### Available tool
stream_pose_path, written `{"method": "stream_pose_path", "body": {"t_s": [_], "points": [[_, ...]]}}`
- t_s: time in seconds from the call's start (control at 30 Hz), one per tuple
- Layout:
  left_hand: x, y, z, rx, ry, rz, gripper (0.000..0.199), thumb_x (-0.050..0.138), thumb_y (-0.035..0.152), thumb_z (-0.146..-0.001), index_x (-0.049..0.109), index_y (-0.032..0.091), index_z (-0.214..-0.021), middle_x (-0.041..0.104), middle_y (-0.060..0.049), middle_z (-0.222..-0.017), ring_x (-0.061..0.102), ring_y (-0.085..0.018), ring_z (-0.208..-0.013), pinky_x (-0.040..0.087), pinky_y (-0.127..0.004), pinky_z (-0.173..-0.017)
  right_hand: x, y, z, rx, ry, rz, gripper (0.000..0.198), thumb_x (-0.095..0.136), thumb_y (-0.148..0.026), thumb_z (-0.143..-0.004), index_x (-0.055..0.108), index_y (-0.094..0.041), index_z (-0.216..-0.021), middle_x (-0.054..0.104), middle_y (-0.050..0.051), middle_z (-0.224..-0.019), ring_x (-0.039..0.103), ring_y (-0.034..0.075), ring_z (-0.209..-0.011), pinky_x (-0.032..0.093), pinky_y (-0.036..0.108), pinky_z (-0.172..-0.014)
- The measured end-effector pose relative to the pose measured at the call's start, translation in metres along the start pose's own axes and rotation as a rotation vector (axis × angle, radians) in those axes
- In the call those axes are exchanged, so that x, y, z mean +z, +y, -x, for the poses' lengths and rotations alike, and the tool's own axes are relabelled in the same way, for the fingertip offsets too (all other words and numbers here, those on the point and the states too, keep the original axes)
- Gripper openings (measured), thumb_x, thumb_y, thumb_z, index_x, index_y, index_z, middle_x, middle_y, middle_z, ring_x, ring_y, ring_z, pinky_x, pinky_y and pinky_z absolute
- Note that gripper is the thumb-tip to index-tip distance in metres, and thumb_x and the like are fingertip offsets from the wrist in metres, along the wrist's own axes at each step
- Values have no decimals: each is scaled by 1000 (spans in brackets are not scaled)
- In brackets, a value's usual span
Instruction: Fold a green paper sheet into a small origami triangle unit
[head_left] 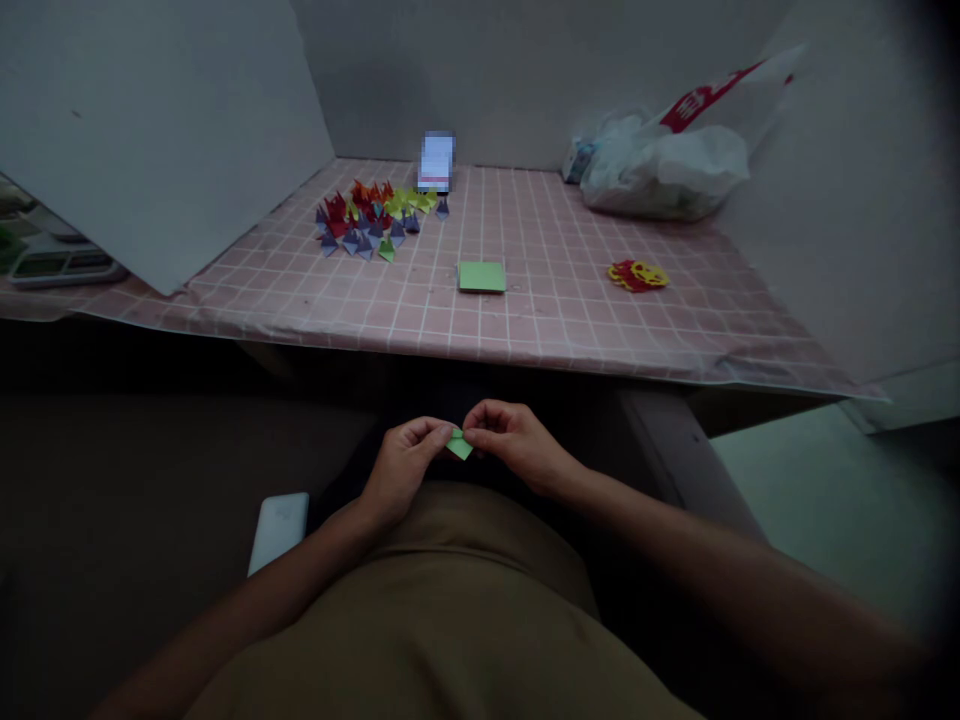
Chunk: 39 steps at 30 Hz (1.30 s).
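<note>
A small piece of folded green paper point(460, 447) is held over my lap, in front of the table's near edge. My left hand point(409, 455) pinches its left corner between thumb and fingers. On the other side, my right hand point(517, 440) grips the right corner the same way. The paper's lower end comes to a point facing me. On the table lies a stack of square green paper point(481, 277). Farther left stands a cluster of small folded paper figures point(365, 230) in red, orange, yellow, purple and green.
A lit phone point(436, 162) leans at the back of the checked pink tablecloth point(540, 325). Toward the right are a red and yellow bundle point(637, 275) and a white plastic bag point(664, 170). A white flat device point(280, 530) lies by my left forearm. Panels point(165, 120) border the table.
</note>
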<state>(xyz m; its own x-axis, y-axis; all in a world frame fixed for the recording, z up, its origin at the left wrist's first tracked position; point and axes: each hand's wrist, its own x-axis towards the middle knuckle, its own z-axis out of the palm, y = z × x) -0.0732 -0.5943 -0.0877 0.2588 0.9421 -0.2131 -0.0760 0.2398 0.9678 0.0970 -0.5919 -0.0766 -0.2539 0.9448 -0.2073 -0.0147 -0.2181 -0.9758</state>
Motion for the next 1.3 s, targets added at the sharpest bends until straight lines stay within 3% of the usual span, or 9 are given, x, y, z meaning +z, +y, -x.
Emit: {"method": "stream_pose_path", "body": {"t_s": [0.3,0.47,0.57,0.67,1.13,1.3], "points": [[-2,-3,-1,-13,41,-4,17,70,32,-76,70,15,-75,68,-1,-70,59,-13,-66,45,-26,-69,0,-1,2,-15,-28,-7,12,65,-27,-76,59,-17,-77,57,-2,-67,50,11,-59,40,27,-61],[-3,-6,-3,-39,116,159,17,72,31,-73,69,14,-76,66,0,-71,59,-12,-67,47,-26,-71,-5,-5,2,-208,-127,164,13,61,-21,-82,60,-20,-94,59,1,-83,56,15,-77,44,30,-73],[-3,-7,-4,-51,112,172,17,73,31,-72,68,14,-74,65,0,-70,59,-12,-66,47,-26,-70,-6,-4,2,-368,-116,378,9,62,-17,-82,64,-21,-90,58,3,-90,55,17,-85,43,32,-78],[-3,-7,-4,-46,94,155,18,73,32,-72,68,15,-73,65,0,-70,58,-12,-64,47,-27,-69,-6,-1,2,-432,-107,471,6,61,-16,-84,65,-21,-83,58,3,-86,55,17,-84,44,32,-78],[-2,-1,0,26,32,-21,17,69,32,-76,71,16,-81,69,-2,-74,62,-15,-70,47,-27,-71,-2,-2,5,-440,-26,496,12,59,-20,-87,60,-19,-76,56,3,-83,54,17,-81,43,31,-74],[-2,0,0,40,27,-39,15,72,30,-73,72,17,-82,70,-2,-78,62,-16,-73,47,-28,-73,-3,-1,4,-367,18,419,11,58,-24,-88,59,-19,-77,56,2,-79,53,16,-76,42,29,-70]]}}
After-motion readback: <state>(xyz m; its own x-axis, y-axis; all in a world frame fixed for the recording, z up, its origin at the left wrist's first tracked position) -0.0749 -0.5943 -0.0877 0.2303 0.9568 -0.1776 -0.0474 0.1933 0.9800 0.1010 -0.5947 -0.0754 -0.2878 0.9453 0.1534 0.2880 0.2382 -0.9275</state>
